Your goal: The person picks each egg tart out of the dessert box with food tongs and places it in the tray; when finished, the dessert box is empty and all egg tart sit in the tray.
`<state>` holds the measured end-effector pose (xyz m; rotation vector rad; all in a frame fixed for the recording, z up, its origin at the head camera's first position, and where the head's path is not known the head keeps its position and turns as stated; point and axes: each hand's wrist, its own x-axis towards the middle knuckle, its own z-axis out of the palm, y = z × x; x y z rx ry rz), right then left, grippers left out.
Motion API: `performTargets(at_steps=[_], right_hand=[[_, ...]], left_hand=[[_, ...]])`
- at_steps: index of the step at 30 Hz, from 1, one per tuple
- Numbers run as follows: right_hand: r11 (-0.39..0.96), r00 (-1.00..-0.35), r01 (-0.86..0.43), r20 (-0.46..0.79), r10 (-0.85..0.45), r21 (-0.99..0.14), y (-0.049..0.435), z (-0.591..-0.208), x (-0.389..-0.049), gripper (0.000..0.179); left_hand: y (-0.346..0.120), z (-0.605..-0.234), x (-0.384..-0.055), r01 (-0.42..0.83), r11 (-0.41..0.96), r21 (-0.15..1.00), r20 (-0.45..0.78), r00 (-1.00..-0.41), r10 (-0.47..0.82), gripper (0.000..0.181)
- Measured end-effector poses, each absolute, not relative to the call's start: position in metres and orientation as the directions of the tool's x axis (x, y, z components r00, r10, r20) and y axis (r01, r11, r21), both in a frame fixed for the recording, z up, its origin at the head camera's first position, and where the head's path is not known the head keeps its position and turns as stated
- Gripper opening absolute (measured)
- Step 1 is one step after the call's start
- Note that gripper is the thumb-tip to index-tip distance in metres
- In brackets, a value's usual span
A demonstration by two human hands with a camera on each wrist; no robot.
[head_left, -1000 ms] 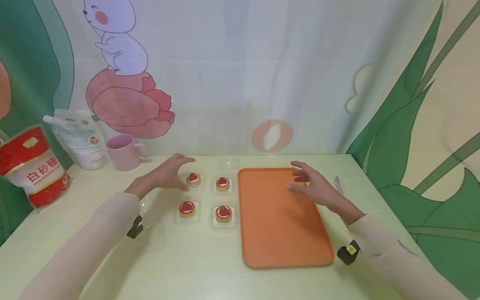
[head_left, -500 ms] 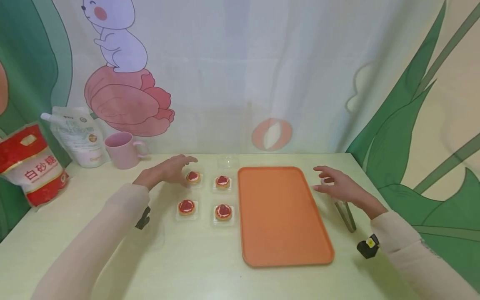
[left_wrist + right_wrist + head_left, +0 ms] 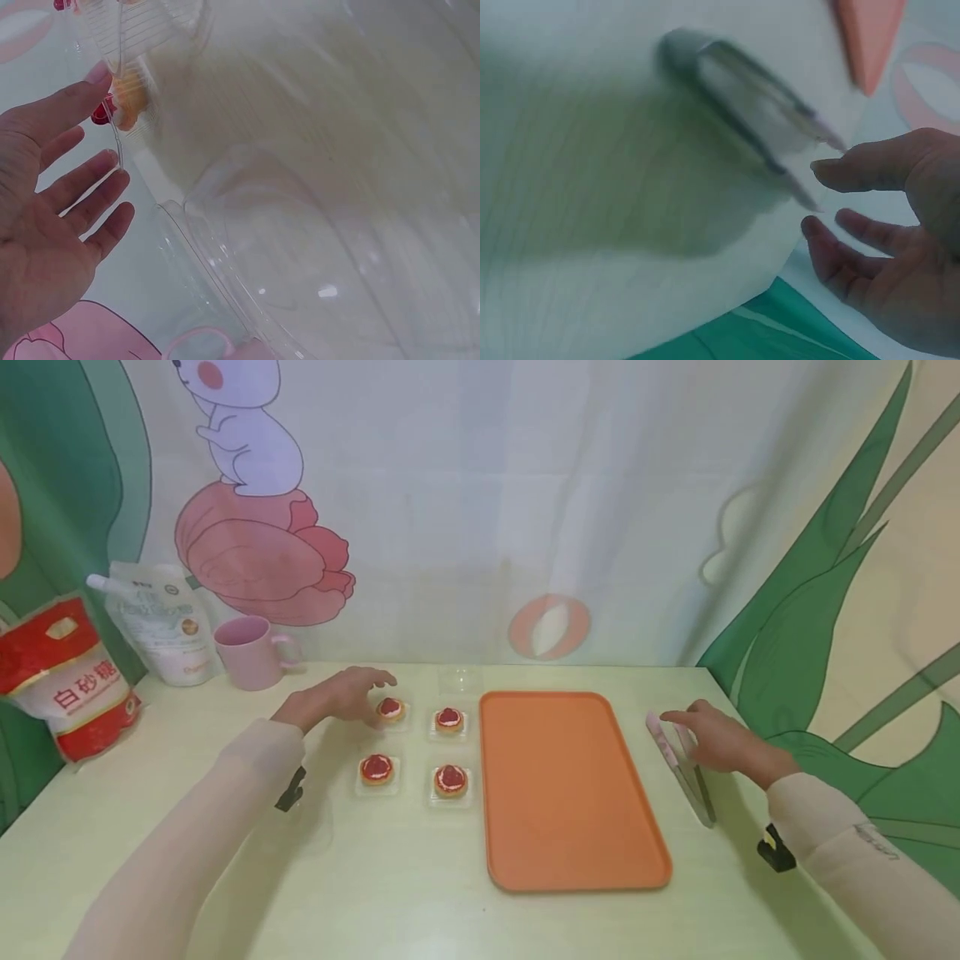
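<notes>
My left hand is beside the back-left of several small red-topped tarts, each on a clear plastic base. Its thumb and fingers are loosely spread. In the left wrist view the fingertips overlap the edge of clear plastic near the tart. At the right, my right hand hovers over metal tongs with pinkish handles. The right wrist view has the thumb and fingers parted around the handle ends of the tongs, not closed on them.
An orange tray lies between the tarts and the tongs. A pink mug, a white spouted pouch and a red-and-white bag stand at the back left. Clear plastic covers lie left of the tarts.
My right hand has moved right, from above the tray to over the tongs, its fingers now pointing down more. The left hand has edged slightly right and stays by the back-left tart.
</notes>
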<state>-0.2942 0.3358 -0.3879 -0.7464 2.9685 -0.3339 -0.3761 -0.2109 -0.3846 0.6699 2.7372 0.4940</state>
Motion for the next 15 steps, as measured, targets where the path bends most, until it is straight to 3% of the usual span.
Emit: performTargets(at_steps=[4, 12, 15], right_hand=[[0.884, -0.891, -0.421, -0.090, -0.445, -0.202, 0.340, -0.393, -0.291, 0.059], [0.759, -0.787, -0.526, -0.120, -0.606, -0.384, 0.351, -0.399, -0.295, 0.072], [0.747, -0.769, -0.533, -0.139, -0.623, -0.398, 0.349, -0.401, -0.296, 0.071]], left_hand=[[-0.211, -0.385, -0.377, 0.403, 0.836, 0.373, -0.179, -0.852, 0.491, 0.067], [-0.212, -0.387, -0.377, 0.403, 0.839, 0.366, -0.182, -0.853, 0.489, 0.065], [-0.213, -0.387, -0.378, 0.412, 0.838, 0.356, -0.175, -0.852, 0.494, 0.066]])
